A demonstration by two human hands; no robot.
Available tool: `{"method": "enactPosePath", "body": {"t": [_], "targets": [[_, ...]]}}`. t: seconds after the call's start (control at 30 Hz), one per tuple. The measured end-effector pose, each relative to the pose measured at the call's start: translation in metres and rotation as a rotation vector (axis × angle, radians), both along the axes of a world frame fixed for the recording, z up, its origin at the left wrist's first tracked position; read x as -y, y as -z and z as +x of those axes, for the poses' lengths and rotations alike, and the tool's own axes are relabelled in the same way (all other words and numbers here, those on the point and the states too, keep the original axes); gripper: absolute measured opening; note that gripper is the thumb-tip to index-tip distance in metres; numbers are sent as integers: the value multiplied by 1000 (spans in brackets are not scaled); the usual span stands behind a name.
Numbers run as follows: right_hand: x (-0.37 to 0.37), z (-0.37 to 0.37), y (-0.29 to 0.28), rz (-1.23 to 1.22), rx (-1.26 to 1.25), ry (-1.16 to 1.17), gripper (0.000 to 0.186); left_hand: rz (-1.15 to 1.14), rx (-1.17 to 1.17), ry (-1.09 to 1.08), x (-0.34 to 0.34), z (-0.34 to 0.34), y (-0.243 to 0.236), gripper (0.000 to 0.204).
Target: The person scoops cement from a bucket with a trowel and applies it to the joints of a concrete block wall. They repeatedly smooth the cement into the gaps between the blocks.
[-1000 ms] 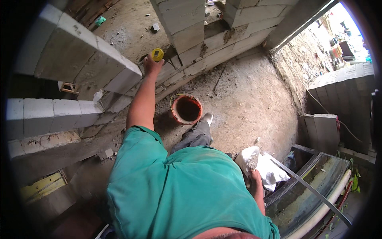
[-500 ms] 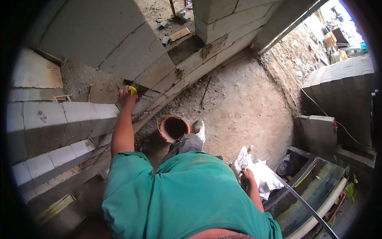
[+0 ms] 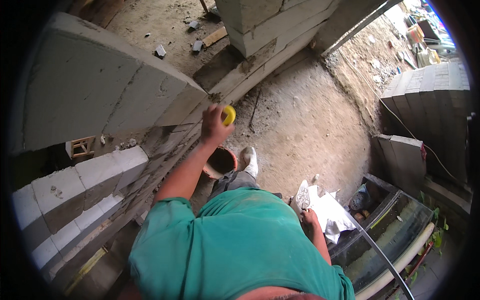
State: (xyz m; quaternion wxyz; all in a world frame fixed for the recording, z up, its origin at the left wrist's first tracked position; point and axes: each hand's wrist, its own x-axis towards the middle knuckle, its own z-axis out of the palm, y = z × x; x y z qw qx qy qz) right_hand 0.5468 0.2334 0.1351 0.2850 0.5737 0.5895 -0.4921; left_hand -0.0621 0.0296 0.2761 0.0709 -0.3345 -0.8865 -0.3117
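Observation:
My left hand (image 3: 216, 122) grips a round yellow tool, apparently a tape measure (image 3: 229, 115), out in front of a grey block wall (image 3: 125, 90). Below it, an orange-rimmed bucket (image 3: 217, 165) stands on the dirt floor beside my white boot (image 3: 250, 160), partly behind my arm. My right hand (image 3: 309, 217) is low at my right side against a white sack (image 3: 330, 215), fingers closed around something small that I cannot make out.
Stepped block courses (image 3: 80, 185) run along my left. Stacked blocks (image 3: 427, 92) and a cable (image 3: 405, 127) are at the right. A glass tank (image 3: 385, 240) with a long metal bar (image 3: 380, 255) across it sits at lower right. Rubble and clutter (image 3: 425, 35) lie beyond the opening.
My left hand with the yellow tool has moved rightward, away from the wall gap, and now hangs above the bucket. My right hand stays at the sack. The view has shifted slightly.

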Motion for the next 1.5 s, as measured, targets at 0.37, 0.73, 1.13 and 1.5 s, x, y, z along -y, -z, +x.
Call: {"method": "enactPosePath", "body": {"t": [0.37,0.73,1.13,1.5], "targets": [[13,50,-32,146,5,-43,26,-290,199,-656,-115,-167,25,73],[-36,65,-6,18,15,-149,24,-279,-77,-618,-96,-126,38,78],[-154,-36,-25,7,-24,-181,23,-583,1229,-460,186,281,150,71],[-89,-68,6,-125,73,-328,19,-270,1078,-581,256,320,179,55]]}}
